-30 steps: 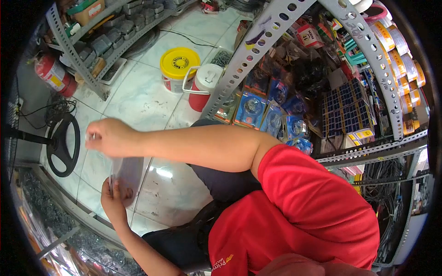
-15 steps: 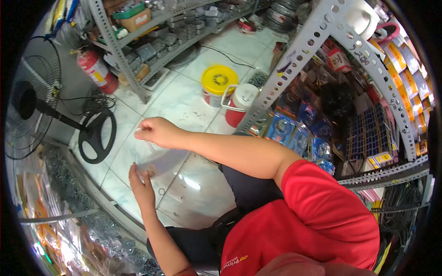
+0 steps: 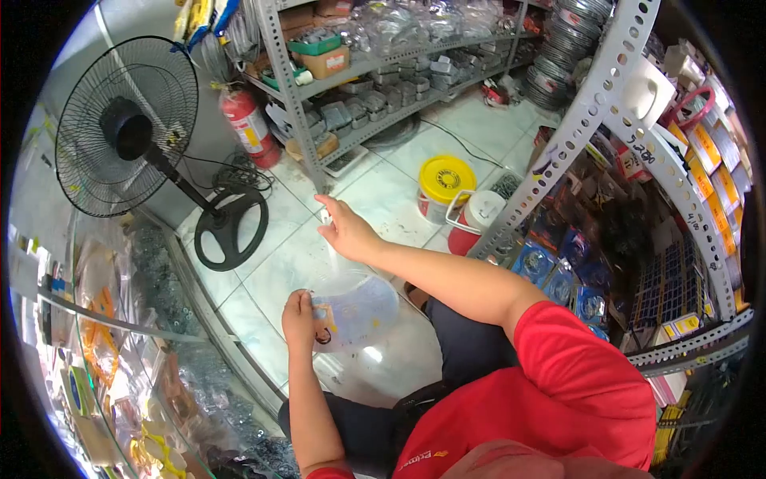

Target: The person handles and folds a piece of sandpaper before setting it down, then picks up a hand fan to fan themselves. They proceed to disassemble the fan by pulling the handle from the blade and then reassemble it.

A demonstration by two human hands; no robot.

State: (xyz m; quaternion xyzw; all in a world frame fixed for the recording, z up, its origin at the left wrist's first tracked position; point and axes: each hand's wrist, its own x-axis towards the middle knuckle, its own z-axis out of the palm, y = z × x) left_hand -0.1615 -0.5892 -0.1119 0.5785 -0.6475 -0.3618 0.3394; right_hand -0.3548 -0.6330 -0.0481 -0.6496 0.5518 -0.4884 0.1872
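Note:
My left hand (image 3: 298,321) is closed on the left edge of a thin translucent bluish sheet (image 3: 363,313) with rounded edges. Colored print shows on it, with a small dark ring near its lower left, and the floor shines through. My right hand (image 3: 351,233) is raised just above the sheet, index finger stretched out. Between its thumb and fingers sits a small white piece (image 3: 325,217), with a pale see-through streak below it; its kind is too small to make out.
A black standing fan (image 3: 128,132) and a red fire extinguisher (image 3: 249,128) stand ahead to the left. Metal shelves (image 3: 307,140) hold grey boxes. A yellow-lidded bucket (image 3: 447,176) and a red-and-white jug (image 3: 479,214) stand by the right-hand rack (image 3: 574,96). A glass case (image 3: 152,327) runs along the left.
The view has swung left, so the surroundings sit further right. My left hand, earlier with fingers apart, is now closed on the sheet, which shows broadly. My right index finger has stretched out.

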